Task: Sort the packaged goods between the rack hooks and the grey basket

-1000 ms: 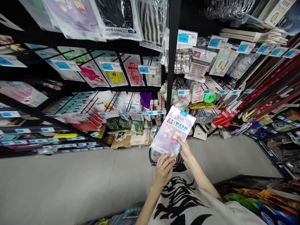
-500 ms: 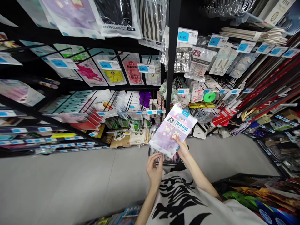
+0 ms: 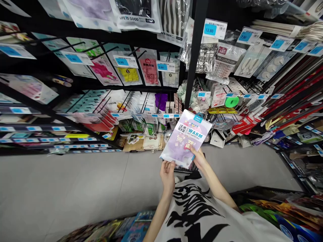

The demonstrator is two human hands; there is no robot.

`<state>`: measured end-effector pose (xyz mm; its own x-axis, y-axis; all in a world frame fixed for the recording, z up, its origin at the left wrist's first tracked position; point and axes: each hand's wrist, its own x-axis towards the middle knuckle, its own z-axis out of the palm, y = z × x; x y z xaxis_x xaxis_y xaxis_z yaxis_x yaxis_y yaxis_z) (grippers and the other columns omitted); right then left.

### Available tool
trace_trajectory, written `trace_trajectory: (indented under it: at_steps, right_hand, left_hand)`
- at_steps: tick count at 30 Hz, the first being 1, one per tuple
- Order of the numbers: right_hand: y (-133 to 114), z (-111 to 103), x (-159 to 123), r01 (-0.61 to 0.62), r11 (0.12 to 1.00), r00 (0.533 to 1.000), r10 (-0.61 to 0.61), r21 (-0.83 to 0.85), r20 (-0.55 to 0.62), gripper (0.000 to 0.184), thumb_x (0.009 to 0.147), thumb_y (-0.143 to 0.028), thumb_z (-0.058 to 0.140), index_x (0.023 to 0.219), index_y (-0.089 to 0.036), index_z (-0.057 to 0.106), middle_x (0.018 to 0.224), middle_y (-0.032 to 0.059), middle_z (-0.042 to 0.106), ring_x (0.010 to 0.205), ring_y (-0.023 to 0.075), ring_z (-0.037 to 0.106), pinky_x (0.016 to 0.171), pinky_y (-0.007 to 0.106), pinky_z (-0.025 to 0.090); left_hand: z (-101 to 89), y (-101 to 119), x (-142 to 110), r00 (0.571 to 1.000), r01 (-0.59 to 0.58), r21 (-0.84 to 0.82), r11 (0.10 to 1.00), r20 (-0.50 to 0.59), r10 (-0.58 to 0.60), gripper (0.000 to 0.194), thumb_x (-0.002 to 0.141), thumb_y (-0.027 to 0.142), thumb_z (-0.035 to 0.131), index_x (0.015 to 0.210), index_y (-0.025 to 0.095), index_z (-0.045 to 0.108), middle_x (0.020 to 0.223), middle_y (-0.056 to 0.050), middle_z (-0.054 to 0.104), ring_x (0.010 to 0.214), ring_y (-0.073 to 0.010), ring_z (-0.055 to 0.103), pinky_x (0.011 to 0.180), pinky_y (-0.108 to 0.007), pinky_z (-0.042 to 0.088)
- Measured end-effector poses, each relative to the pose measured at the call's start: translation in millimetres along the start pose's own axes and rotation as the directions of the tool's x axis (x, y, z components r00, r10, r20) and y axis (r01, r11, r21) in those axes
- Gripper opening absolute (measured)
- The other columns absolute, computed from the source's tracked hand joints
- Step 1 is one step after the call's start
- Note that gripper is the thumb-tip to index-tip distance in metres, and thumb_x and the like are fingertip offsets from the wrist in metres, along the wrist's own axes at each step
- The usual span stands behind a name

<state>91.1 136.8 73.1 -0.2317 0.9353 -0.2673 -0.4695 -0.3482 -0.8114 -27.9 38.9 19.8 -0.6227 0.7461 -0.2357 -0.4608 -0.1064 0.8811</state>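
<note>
A flat white and lilac hot water bag package [image 3: 185, 137] with bear pictures and the word WARM is tilted up in front of me. My right hand [image 3: 199, 158] grips its lower right edge, thumb on the front and the other fingers hidden behind. At the lower left corner, my left hand [image 3: 168, 173] has its fingers curled against the bottom edge, the fingertips partly behind the package. Below the package, part of a dark basket [image 3: 188, 170] shows, mostly covered.
Black racks ahead carry hanging packets of gloves [image 3: 149, 69], price tags [image 3: 166, 66] and a bag of clothes clips [image 3: 222, 62]. A black upright post [image 3: 195, 50] divides them. Grey floor [image 3: 88, 188] lies below. Colourful packaged goods [image 3: 285, 215] stand behind at lower right.
My left hand came off the package's lower front, turned palm up, and now meets its lower left corner. My right hand kept its grip. The view has shifted slightly.
</note>
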Motion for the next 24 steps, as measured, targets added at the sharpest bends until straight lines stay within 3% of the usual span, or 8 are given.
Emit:
trace_trajectory:
  at_steps: [5, 8, 11, 14, 17, 21, 24]
  right_hand:
    - [-8.8, -3.1, -1.7, 0.019, 0.992, 0.992, -0.004, -0.121, 0.124, 0.043, 0.065, -0.033, 0.095, 0.102, -0.02, 0.077, 0.103, 0.0054, 0.08, 0.096, 0.0247, 0.074, 0.095, 0.035, 0.058]
    - [-12.2, -8.2, -2.1, -0.006, 0.984, 0.981, 0.039, -0.176, 0.188, 0.041, 0.064, -0.029, 0.094, 0.1, -0.018, 0.077, 0.096, 0.0061, 0.08, 0.088, 0.0248, 0.075, 0.092, 0.038, 0.058]
    - [-10.2, -15.0, 0.9, 0.005, 0.974, 0.972, 0.048, -0.226, 0.228, 0.038, 0.058, -0.024, 0.095, 0.091, -0.019, 0.076, 0.091, 0.0054, 0.079, 0.084, 0.0252, 0.074, 0.086, 0.039, 0.058]
    - [-5.0, -21.2, 8.5, 0.136, 0.972, 0.961, -0.083, -0.189, 0.262, 0.022, 0.067, -0.029, 0.087, 0.067, -0.019, 0.068, 0.076, 0.0034, 0.072, 0.089, 0.0256, 0.071, 0.085, 0.037, 0.053]
    - [-2.4, -27.6, 17.7, 0.275, 0.957, 0.938, -0.247, -0.091, 0.245, 0.033, 0.081, -0.039, 0.072, 0.059, -0.022, 0.053, 0.069, -0.0002, 0.06, 0.093, 0.0229, 0.066, 0.085, 0.035, 0.047]
    - [-5.2, -41.2, 26.1, 0.333, 0.938, 0.92, -0.302, -0.094, 0.251, 0.042, 0.082, -0.055, 0.066, 0.06, -0.024, 0.048, 0.066, -0.003, 0.053, 0.082, 0.0198, 0.057, 0.087, 0.037, 0.043]
    - [-7.1, -54.1, 30.5, 0.355, 0.928, 0.913, -0.317, -0.116, 0.257, 0.044, 0.082, -0.06, 0.063, 0.061, -0.025, 0.046, 0.066, -0.0038, 0.051, 0.082, 0.0201, 0.055, 0.086, 0.038, 0.041]
  left_hand:
    - [-7.0, 2.2, 4.4, 0.995, -0.035, -0.022, 0.999, -0.096, 0.033, 0.044, 0.079, 0.053, 0.081, 0.1, 0.018, 0.064, 0.101, -0.005, 0.07, 0.09, -0.0163, 0.066, 0.078, -0.026, 0.054]
    - [-13.2, 3.5, 7.5, 0.973, -0.114, -0.013, 0.993, -0.206, 0.109, 0.042, 0.08, 0.053, 0.079, 0.1, 0.019, 0.063, 0.099, -0.004, 0.068, 0.088, -0.0158, 0.066, 0.077, -0.026, 0.054]
    - [-21.4, 3.1, 8.2, 0.951, -0.195, 0.024, 0.98, -0.239, 0.195, 0.038, 0.083, 0.049, 0.079, 0.102, 0.02, 0.064, 0.096, -0.003, 0.07, 0.09, -0.0166, 0.069, 0.081, -0.028, 0.054]
    - [-29.2, 2.8, 5.6, 0.928, -0.332, 0.103, 0.938, -0.14, 0.344, 0.027, 0.085, 0.042, 0.078, 0.094, 0.02, 0.065, 0.096, -0.004, 0.074, 0.095, -0.0197, 0.072, 0.089, -0.036, 0.056]
    - [-33.5, 5.1, 1.3, 0.846, -0.53, 0.188, 0.827, 0.057, 0.53, 0.012, 0.09, 0.029, 0.074, 0.085, 0.02, 0.068, 0.091, -0.004, 0.076, 0.096, -0.0214, 0.073, 0.091, -0.042, 0.057]
    - [-32.9, 7.6, -2.2, 0.72, -0.694, 0.266, 0.669, 0.217, 0.66, 0.009, 0.092, 0.015, 0.07, 0.088, 0.022, 0.075, 0.09, -0.004, 0.077, 0.096, -0.0221, 0.073, 0.088, -0.043, 0.058]
    - [-28.8, 6.7, -1.7, 0.681, -0.732, 0.292, 0.616, 0.271, 0.681, 0.012, 0.09, 0.011, 0.07, 0.09, 0.022, 0.076, 0.089, -0.004, 0.078, 0.092, -0.023, 0.073, 0.084, -0.044, 0.059]
